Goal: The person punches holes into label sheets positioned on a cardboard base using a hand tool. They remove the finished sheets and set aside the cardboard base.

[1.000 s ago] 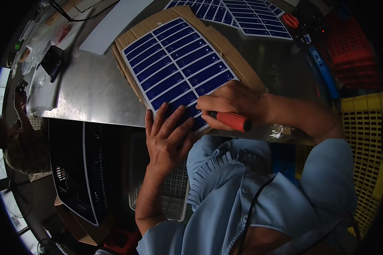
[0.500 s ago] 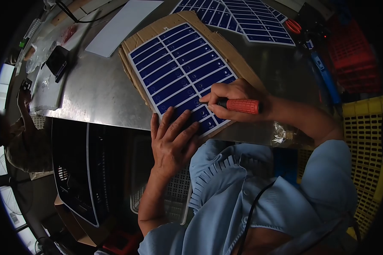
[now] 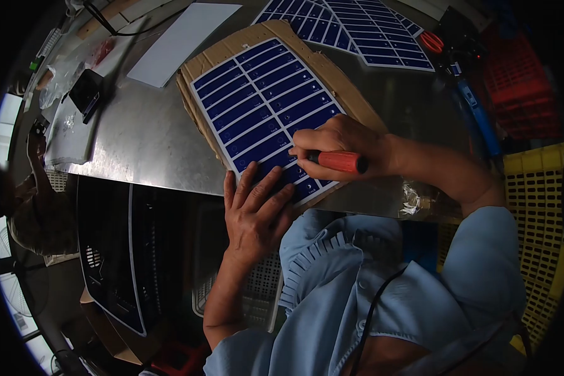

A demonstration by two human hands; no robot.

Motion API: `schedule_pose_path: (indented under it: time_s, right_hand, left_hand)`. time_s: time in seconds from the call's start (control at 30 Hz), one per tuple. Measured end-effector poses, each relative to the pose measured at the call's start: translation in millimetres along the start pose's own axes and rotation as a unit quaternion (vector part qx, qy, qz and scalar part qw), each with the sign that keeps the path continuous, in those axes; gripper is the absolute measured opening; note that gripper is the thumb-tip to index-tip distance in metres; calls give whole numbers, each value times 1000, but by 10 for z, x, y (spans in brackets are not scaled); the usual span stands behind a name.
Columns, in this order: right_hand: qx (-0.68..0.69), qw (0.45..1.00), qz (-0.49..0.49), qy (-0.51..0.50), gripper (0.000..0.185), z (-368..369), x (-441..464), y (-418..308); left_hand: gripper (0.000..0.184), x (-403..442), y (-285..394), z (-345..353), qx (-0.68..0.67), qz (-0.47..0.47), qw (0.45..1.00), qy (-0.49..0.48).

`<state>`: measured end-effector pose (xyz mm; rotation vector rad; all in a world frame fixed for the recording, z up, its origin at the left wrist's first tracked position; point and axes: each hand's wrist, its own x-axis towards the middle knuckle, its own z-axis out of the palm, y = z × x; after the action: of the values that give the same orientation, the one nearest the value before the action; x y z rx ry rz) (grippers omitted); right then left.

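Gripping red-handled tool (image 3: 343, 161), pale basket (image 3: 263, 286) below, contents unclear

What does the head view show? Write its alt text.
A person's right hand holds a red-handled tool over a sheet of dark blue rectangles; the left hand rests on the sheet's near end. Beneath is cardboard on a metal table.

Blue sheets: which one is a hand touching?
The nearest sheet, lying on brown cardboard: the left hand rests on it. The other sheets lie farther away, untouched.
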<state>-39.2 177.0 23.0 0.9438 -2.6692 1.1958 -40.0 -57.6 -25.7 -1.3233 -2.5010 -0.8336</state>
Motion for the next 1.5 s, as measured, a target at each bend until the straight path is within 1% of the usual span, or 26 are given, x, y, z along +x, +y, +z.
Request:
schedule_pose_path:
  time_s: [0.03, 0.07, 0.13, 0.17, 0.27, 0.4, 0.47, 0.6, 0.67, 0.7, 0.77, 0.83, 0.9, 0.93, 0.97, 1.03, 1.07, 1.13, 1.2, 1.23, 1.3, 1.33, 1.37, 1.43, 1.5]
  right_hand:
    - [27, 1000, 6, 5, 10, -11, -16, 17]
    - [25, 1000, 4, 7, 10, -3, -25, 37]
    - [63, 994, 15, 90, 12, 47, -42, 73]
    - [65, 992, 52, 97, 14, 48, -54, 80]
    - [38, 993, 36, 110, 14, 52, -30, 132]
    - [38, 995, 16, 89, 13, 50, 9, 164]
    - [64, 995, 42, 65, 12, 35, 30, 159]
    - [61, 997, 30, 31, 11, -24, 132, 76]
    - [20, 999, -7, 31, 11, -15, 195, 84]
    - [19, 999, -7, 32, 11, -6, 224, 74]
    - [-68, 998, -4, 3, 11, -3, 275, 53]
    - [-52, 999, 6, 3, 11, -3, 273, 84]
    - [16, 999, -15, 33, 10, -14, 201, 172]
    - [53, 998, -2, 40, 10, -27, 165, 164]
    - [52, 998, -4, 40, 10, -34, 150, 162]
    - [57, 991, 38, 112, 11, -18, 124, 161]
    - [37, 992, 46, 112, 12, -29, 126, 171]
    - [46, 991, 45, 117, 12, -15, 147, 192]
    - [53, 991, 43, 119, 12, -12, 157, 229]
    - [47, 992, 39, 113, 13, -8, 164, 252]
    - [41, 993, 34, 106, 13, 11, 177, 292]
    - [36, 993, 26, 111, 13, 17, 184, 311]
    - [33, 993, 20, 116, 14, 25, 184, 322]
    - [38, 993, 25, 106, 13, 15, 189, 330]
    - [43, 994, 30, 96, 12, -7, 212, 315]
  left_hand:
    - [35, 0, 11, -11, 1, 2, 1000, 0]
    - [33, 9, 20, -22, -3, -2, 1000, -5]
    - [31, 3, 22, -33, -8, -11, 1000, -10]
    - [31, 1, 20, -32, -8, -10, 1000, -10]
    - [31, 3, 17, -24, -8, -7, 1000, -12]
    - [32, 0, 6, -10, -10, -9, 1000, -8]
    - [32, 8, 16, -20, -11, -10, 1000, -7]
    - [32, 5, 7, -17, -10, -7, 1000, -10]
    - [32, 0, 9, -13, -12, -8, 1000, -10]
    - [32, 7, 10, -18, -11, -5, 1000, -9]
    - [32, 16, 8, -19, -11, -3, 1000, -9]
    - [32, -4, 18, -33, -11, -8, 1000, -12]
    - [33, 10, 25, -43, -14, -13, 1000, -18]
    - [33, 21, 21, -48, -12, -10, 1000, -15]
    - [32, 22, 19, -56, -12, -10, 1000, -16]
    - [32, 23, 30, -84, -13, -12, 1000, -20]
    - [32, 47, 46, -127, -6, -16, 999, -38]
    - [32, 116, 68, -214, 3, -15, 998, -55]
    - [32, 172, 85, -298, 12, -22, 995, -99]
    - [32, 202, 81, -340, 13, -22, 995, -98]
    - [31, 273, 35, -404, -28, -17, 992, -120]
    - [31, 292, -19, -402, -27, -17, 992, -118]
    - [29, 294, -88, -388, -54, -26, 992, -110]
    - [28, 340, -219, -352, -80, -37, 991, -101]
    - [25, 425, -345, -304, -8, -16, 1000, -19]
